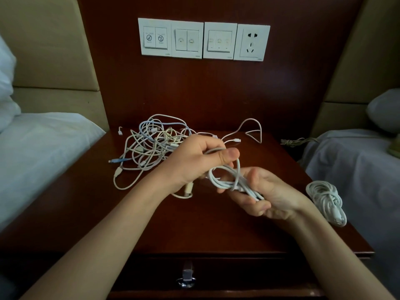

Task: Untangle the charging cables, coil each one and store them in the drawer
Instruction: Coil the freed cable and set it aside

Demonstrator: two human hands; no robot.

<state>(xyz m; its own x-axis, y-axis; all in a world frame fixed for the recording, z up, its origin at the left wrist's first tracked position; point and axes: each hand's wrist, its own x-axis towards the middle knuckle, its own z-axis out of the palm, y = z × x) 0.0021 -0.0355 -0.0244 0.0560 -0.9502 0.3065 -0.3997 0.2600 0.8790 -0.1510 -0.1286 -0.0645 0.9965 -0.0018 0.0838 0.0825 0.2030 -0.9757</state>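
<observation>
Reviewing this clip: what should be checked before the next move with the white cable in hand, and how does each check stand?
1. Grip on white cable: ok, left hand pinches a loop, right hand holds the bundle.
2. Cable free of the tangle: cannot tell, the left hand hides the strands.
3. Coil tidy: not ok, loops hang loose.
4. Drawer open: not ok, shut.
5. Coiled cable set aside: ok, on the nightstand, apart from the tangle.

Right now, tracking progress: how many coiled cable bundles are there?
2: a finished bundle lies at the nightstand's right edge; left hand and right hand grip a second bundle. The shut drawer may hide more.
</observation>
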